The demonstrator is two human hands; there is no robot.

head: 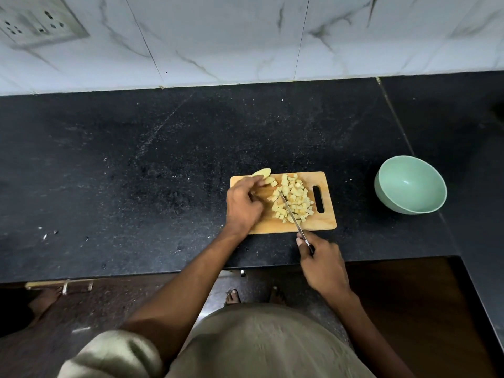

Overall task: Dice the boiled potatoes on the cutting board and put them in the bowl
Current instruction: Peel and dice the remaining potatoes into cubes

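Diced potato cubes (293,199) lie heaped mid cutting board (324,225) on the black tabletop (136,186), the green bowl (410,185) well apart at three o'clock. Our left hand (244,204) curls on an uncut piece (263,175) at the board's eleven o'clock corner. Our right hand (323,264) grips the knife (290,211), blade across the heap.

One cutting board (324,222), one knife (292,214), one green bowl (410,184). One uncut potato piece (261,173); the diced cubes (293,199) are too many to count.

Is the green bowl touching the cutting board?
Apart. The head view shows bare black counter between the green bowl and the cutting board.
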